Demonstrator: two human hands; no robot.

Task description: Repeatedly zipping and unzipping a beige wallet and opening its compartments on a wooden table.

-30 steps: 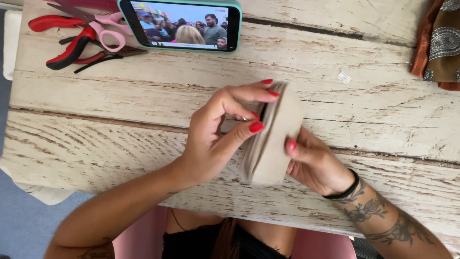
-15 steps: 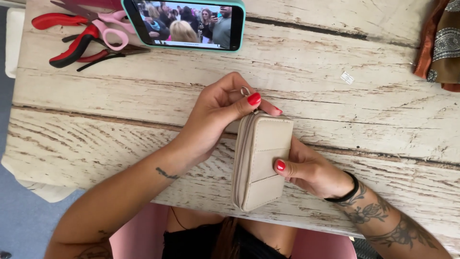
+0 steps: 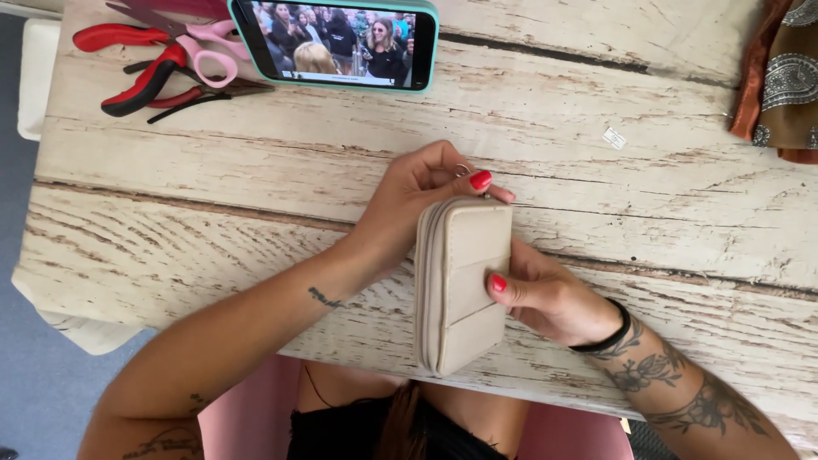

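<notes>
Turned since a second ago, from edge-on between the palms to broad face up, and since half a second ago barely shifted: beige rectangular zip-around fabric wallet point(image 3: 464, 285), held upright lengthwise just above the whitewashed, weathered plank worktop point(image 3: 213, 213), near its front edge. Left hand point(image 3: 417, 200) curled over the wallet's far end, thumb with red-painted nail pressed on the top corner, fingers pinched narrow around a small metal ring at the zip. Right hand point(image 3: 550, 294) cupped behind the wallet's right side, thumb with red nail laid on the front face across the stitched pocket lines, fingers hidden behind it; black band round that wrist, flower tattoos along the forearm. Closed on the wallet, both hands, with the zip edge facing left. Further back on the worktop, well apart from the hands: teal-cased smartphone point(image 3: 336, 43) lying flat with a lit screen showing a crowd; just beside it to the left, pink-handled scissors point(image 3: 200, 43) and red-and-black-handled pliers point(image 3: 141, 72), touching one another in a loose heap. Near the far right corner, folded brown patterned cloth point(image 3: 780, 77), and between it and the hands a tiny white paper scrap point(image 3: 613, 137).
</notes>
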